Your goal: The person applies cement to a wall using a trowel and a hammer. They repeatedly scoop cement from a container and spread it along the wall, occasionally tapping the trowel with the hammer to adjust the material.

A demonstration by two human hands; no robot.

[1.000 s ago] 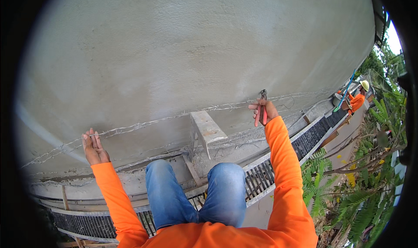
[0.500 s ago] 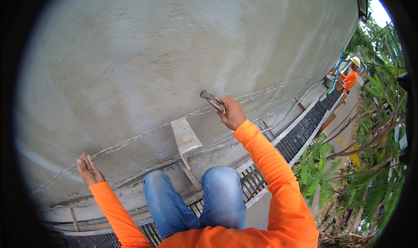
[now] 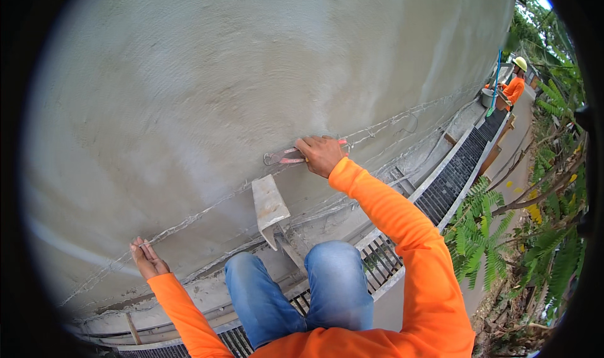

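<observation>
My right hand (image 3: 322, 155) is closed around a pair of end-cutting pincers (image 3: 289, 157) with red on the handles. Their dark jaws point left and lie close to the wall, just above a twisted wire strand (image 3: 204, 213); whether they touch the wire I cannot tell. Lower left, my left hand (image 3: 148, 258) has its fingers stretched out against the wall at the same strand. Between my hands, a grey angled metal bracket (image 3: 270, 204) juts from the wall below the wire.
A smooth curved plastered wall (image 3: 220, 75) fills the view ahead. Dark metal grating (image 3: 447, 175) runs past my knees to the far right. There a co-worker (image 3: 514, 89) in orange and a yellow helmet is beside a bucket (image 3: 488, 97). Leafy branches (image 3: 472, 232) hang at right.
My right hand has swung the pincers down and left, from tilted off the wall to flat along it. The left hand stays at the strand while the whole view shifts slightly.
</observation>
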